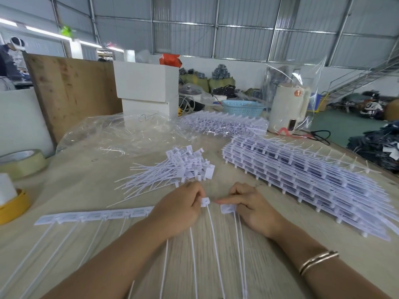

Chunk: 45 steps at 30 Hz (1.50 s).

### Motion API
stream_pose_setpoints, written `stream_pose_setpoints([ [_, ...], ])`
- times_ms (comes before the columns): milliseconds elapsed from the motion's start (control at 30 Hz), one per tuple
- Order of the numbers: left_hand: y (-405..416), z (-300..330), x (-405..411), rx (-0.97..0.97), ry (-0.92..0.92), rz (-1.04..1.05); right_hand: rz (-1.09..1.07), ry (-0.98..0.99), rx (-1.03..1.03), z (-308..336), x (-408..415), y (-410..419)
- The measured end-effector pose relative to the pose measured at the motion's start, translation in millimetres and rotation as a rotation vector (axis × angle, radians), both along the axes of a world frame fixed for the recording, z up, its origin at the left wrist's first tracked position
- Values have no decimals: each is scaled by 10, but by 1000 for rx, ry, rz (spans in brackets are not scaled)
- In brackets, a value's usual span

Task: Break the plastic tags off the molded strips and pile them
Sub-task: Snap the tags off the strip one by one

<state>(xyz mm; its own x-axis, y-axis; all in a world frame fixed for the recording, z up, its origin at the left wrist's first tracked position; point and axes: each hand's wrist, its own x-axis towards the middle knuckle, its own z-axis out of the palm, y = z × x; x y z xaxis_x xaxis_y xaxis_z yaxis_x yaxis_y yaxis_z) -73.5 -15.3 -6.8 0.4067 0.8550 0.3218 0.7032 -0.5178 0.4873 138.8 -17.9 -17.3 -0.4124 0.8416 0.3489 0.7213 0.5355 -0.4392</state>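
At lower centre I see my left hand (181, 209) pinching the white strip (95, 216), whose long axis runs leftward across the pale surface (269, 275), thin tails pointing down toward me. My right hand (251, 207) pinches a flat rectangular tag (227, 208) just right of the strip's end, its tail also trailing toward the bottom edge. Above the hands lies the pile (181, 169) of loose tags, heads to the right, tails fanning left. A stack (302, 175) of unbroken strips slants along the right side, glossy white plastic.
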Motion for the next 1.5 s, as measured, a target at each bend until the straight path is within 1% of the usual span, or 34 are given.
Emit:
stream_pose_setpoints([
  [67, -8, 4, 12, -37, -42, -4, -34, -3, 71, 6, -9, -20],
  [133, -16, 7, 31, -49, -83, -17, -19, 1, 191, 20, -47, -70],
  [200, -36, 10, 62, -29, -121, -45, 34, -48, 302, 40, -108, -121],
  [267, -69, 14, 97, 7, -143, -79, 64, -141, 446, 43, -158, -123],
  [367, -99, 32, 131, 6, -138, -120, 50, -146, 630, 51, -167, -85],
  [433, -102, 59, 116, 1, -113, -92, 32, -114, 666, 56, -139, -70],
  [467, -97, 72, 97, 16, -67, -49, 10, -95, 665, 56, -122, -65],
  [533, -79, 90, 58, 76, 137, 63, -42, -56, 667, 64, -95, -50],
  [567, -69, 84, 43, 81, 210, 103, -62, -49, 668, 68, -84, -44],
  [600, -57, 73, 34, 55, 223, 122, -73, -49, 671, 66, -78, -37],
  [667, -40, 56, 30, -44, 122, 111, -86, -55, 674, 57, -82, -28],
  [700, -32, 44, 34, -69, 63, 102, -88, -58, 670, 48, -85, -24],
  [767, -7, 17, 29, -48, 4, 80, -84, -80, 639, 28, -93, -22],
  [867, 20, -16, 8, -6, -8, 43, -75, -120, 588, 18, -91, -29],
  [967, 31, -42, -7, -1, 21, 4, -87, -89, 530, 32, -91, -46],
  [1033, 34, -53, -11, -3, 23, -21, -78, -27, 436, 30, -86, -43],
  [1133, 25, -45, -5, -15, -43, -56, 6, 110, 247, 24, -71, -16],
  [1200, 14, -37, 9, 3, -72, -75, 44, 199, 165, 19, -51, 14],
  [1300, -3, -42, 35, 38, -58, -94, 64, 342, 51, 42, -50, 18],
  [1367, -1, -30, 45, 35, -84, -110, 68, 380, -3, 56, -64, 6],
  [1433, -13, -2, 50, 40, -108, -135, 22, 443, -63, 64, -30, 6],
  [1500, -45, 29, 48, 61, -84, -189, -138, 591, -107, 86, 59, 6],
])
